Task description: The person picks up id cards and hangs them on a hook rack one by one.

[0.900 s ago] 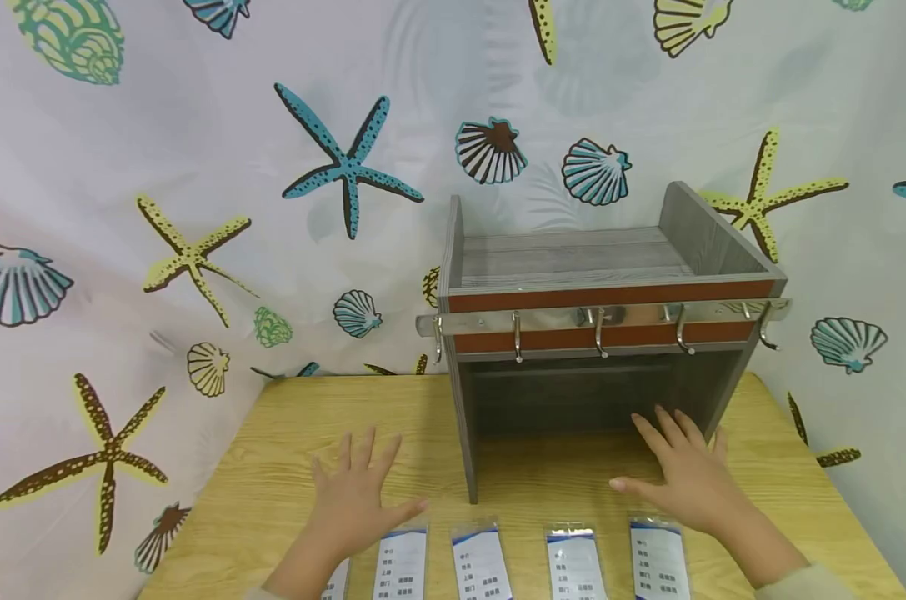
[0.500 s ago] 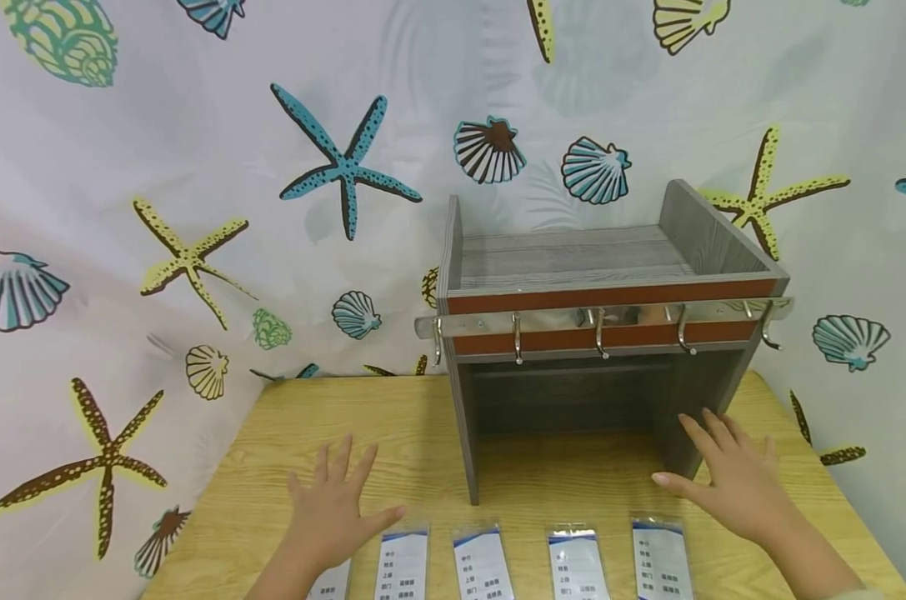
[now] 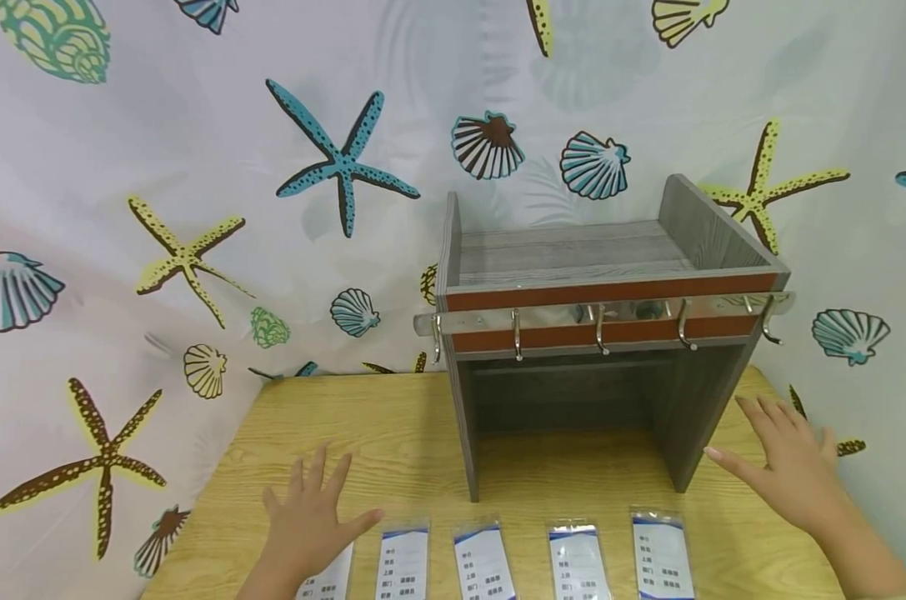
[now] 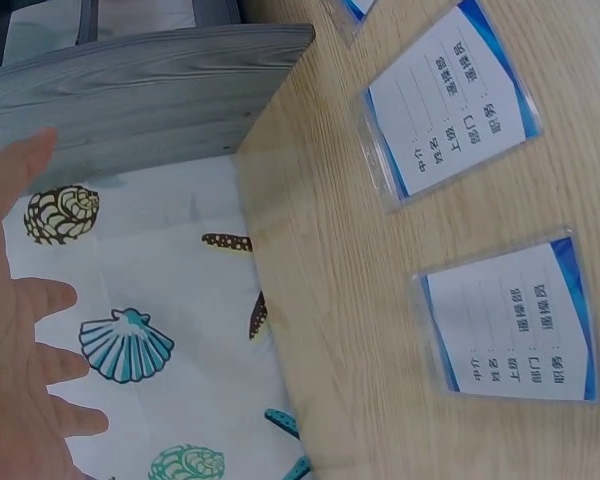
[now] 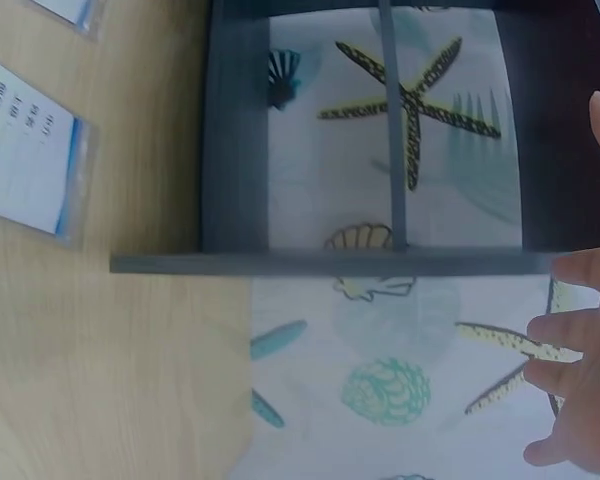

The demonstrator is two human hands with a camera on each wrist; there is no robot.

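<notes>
My left hand [image 3: 307, 517] hovers with spread fingers over the table's left side, partly in front of a plastic-sleeved name badge [image 3: 328, 579]. Nothing is in it. To the right of the grey wooden rack [image 3: 490, 297], my right hand [image 3: 790, 467] hangs in the air, fingers spread and holding nothing. A metal strip with several hooks [image 3: 558, 314] runs across the rack's front. More badges lie in a row before it: one badge [image 3: 403, 560], a slightly turned badge [image 3: 485, 562], another badge [image 3: 578, 562], and the rightmost badge [image 3: 661, 554]. In the left wrist view two badges lie flat, including a badge [image 4: 510, 322].
The rack stands on a light wooden table [image 3: 332, 408], its lower part open at the front and a shallow tray on top. A white cloth [image 3: 220, 125] printed with shells and starfish hangs behind and at both sides.
Both hands have moved apart: the left one further left and slightly down, the right one rightward, from in front of the rack's opening to beyond its right side. The badges stay put.
</notes>
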